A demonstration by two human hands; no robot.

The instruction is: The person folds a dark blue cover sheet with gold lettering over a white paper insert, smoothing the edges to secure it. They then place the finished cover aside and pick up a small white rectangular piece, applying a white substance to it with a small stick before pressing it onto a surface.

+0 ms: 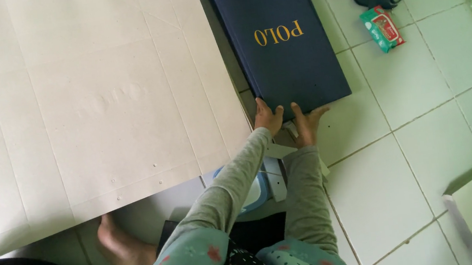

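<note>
Dark navy flat box [281, 32], rectangular, lying flat on white tiled floor, long axis running away from viewer, slightly slanted. Gold lettering showing upside down on top face. Stacked layers showing along left edge. Near short edge sitting closest to viewer, left side lying just beside large pale cardboard sheet.

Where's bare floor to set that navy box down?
Bare tiles lie right of the navy box, below the wipes packet. It is crowded at the box's near edge, where the left hand and right hand meet beside the cardboard sheet.
</note>
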